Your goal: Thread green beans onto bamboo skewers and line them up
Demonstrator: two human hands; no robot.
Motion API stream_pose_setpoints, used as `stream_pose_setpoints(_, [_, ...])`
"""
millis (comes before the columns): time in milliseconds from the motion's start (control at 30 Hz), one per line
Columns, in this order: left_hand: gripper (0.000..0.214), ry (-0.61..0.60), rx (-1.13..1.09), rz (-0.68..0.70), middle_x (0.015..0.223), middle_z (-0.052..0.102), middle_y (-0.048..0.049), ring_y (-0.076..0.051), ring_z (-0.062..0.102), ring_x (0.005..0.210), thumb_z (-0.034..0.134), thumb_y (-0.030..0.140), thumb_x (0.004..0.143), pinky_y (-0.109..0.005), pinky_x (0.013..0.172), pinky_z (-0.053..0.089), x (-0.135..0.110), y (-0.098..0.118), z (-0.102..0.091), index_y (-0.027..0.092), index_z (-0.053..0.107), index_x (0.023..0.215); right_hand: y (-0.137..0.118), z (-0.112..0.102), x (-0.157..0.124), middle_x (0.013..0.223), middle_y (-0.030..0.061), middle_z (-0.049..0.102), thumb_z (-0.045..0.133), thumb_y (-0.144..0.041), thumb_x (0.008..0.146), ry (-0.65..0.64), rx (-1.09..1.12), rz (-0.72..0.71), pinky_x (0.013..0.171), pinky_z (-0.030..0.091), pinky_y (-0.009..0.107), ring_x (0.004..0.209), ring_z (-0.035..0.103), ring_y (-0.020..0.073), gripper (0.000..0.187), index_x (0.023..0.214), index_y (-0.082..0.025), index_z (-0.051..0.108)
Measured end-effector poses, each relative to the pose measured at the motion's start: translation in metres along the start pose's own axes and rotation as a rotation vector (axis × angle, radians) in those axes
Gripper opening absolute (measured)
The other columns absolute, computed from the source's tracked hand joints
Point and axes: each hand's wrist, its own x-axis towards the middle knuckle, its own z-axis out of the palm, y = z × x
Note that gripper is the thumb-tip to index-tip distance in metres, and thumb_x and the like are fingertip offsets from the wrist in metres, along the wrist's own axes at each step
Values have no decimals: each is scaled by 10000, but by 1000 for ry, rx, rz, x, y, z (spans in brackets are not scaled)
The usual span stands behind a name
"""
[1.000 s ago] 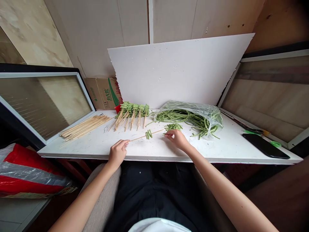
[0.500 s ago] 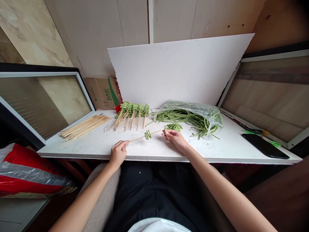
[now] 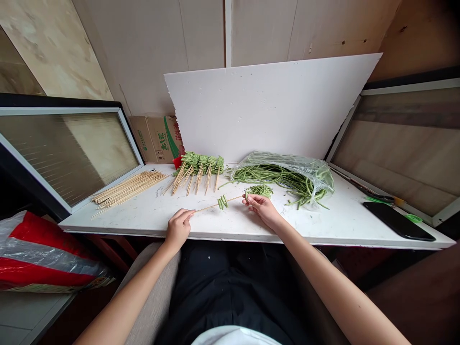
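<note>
My left hand (image 3: 178, 227) pinches the near end of a bamboo skewer (image 3: 210, 207) that slants up to the right over the white table (image 3: 151, 215). A few short green bean pieces (image 3: 222, 201) are threaded on the skewer near its middle. My right hand (image 3: 262, 208) holds another small bean piece at the skewer's tip. Just beyond that hand lies a small heap of cut bean pieces (image 3: 259, 190).
Finished bean skewers (image 3: 198, 167) lie in a row at the back. Bare skewers (image 3: 125, 188) are piled at left. A plastic bag of long beans (image 3: 287, 175) sits at right. A black phone (image 3: 398, 221) and scissors (image 3: 381, 196) lie far right. A white board leans behind.
My right hand lifted off the table with a bean piece and brought it to the skewer's tip. The left hand stayed put, holding the skewer.
</note>
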Motion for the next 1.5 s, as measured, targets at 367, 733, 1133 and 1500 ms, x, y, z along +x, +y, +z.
stream_pose_setpoints(367, [397,-4,2,-1,974,763,-65,-181,727,889,476,45,934,-276,803,585,1,3,-1,196,809,1089,-3,3,-1,1009,64,747,767,-655,834,16,-58,-2,722,469,306,756,573,156,450,971,-226,775])
stream_pose_setpoints(733, [414,-5,-6,-10,971,764,-68,-184,731,883,478,29,916,-274,797,593,1,3,-1,198,813,1092,-3,3,0,1018,78,750,767,-688,812,25,-72,5,730,492,316,777,587,175,500,996,-223,773])
stream_pose_setpoints(1133, [403,-3,-4,-15,970,764,-67,-181,729,872,484,31,919,-279,786,584,0,0,1,196,809,1092,1,1,1,1024,77,750,778,-653,825,24,-47,0,743,495,312,795,602,173,467,1005,-222,779])
stream_pose_setpoints(1500, [406,-4,-2,-12,969,765,-65,-185,730,877,480,42,922,-284,791,593,0,2,-1,205,811,1091,0,1,1,1024,86,743,781,-647,822,32,-37,14,722,514,304,813,610,183,467,1012,-221,774])
